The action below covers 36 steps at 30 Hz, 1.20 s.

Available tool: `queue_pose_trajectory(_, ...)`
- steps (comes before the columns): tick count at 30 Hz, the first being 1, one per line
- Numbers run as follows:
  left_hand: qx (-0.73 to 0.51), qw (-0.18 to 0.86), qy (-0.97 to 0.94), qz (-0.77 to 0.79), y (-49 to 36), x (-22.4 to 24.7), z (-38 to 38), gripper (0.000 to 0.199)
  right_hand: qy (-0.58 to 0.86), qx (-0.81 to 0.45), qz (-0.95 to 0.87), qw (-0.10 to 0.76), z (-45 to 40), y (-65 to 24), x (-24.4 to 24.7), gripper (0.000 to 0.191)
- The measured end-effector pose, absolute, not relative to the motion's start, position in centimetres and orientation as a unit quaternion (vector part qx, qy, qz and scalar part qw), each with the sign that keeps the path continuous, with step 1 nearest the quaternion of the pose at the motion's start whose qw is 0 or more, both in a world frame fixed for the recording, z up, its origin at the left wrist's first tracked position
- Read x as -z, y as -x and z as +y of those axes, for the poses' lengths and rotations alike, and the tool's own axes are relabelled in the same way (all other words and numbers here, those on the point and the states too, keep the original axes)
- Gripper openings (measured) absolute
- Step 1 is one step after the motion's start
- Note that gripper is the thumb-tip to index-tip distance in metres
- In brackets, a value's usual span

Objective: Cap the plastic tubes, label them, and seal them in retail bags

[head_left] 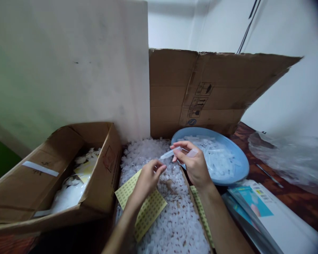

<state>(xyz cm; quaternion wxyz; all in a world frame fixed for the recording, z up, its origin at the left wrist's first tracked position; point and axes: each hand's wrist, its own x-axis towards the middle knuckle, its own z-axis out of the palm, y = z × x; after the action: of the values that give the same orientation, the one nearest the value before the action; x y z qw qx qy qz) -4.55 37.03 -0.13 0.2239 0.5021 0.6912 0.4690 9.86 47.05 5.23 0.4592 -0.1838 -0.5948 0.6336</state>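
Note:
My right hand (194, 162) holds a slim translucent plastic tube (169, 153) between thumb and fingers, its far end slanting down to the left. A second translucent piece (192, 152) shows inside the same hand. At the tube's left end, my left hand (149, 175) has thumb and index finger closed together; whatever they pinch is too small to make out. Below the left wrist a yellow sheet of small round stickers (151, 215) lies on a mass of small white translucent plastic caps (172, 225) in a shallow cardboard tray.
A blue basin (241, 165) of translucent tubes stands at right. An open cardboard box (100, 183) with white pieces is at left. Behind stands a cardboard panel (169, 98). Clear plastic wrap (294, 158), a thin metal tool (270, 175) and a white box (283, 225) lie right.

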Motion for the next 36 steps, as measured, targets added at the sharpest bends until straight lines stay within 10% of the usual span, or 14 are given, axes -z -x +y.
queue_pose_trajectory(9,-0.771,0.47,-0.131,0.408,5.4,-2.1,36.9,0.045,0.175,-0.589,-0.646,0.452,45.7,-9.2,-5.1,0.017)
queue_pose_trajectory(23,-0.597,0.18,-0.414,0.663,6.5,-2.9,35.8,0.023,0.183,-0.506,-0.638,0.551,44.9,-8.7,-5.2,0.008)
queue_pose_trajectory(36,-0.721,0.251,-0.306,0.569,6.1,-3.4,36.0,0.037,0.217,-0.473,-0.766,0.378,45.2,-8.3,-4.8,0.014)
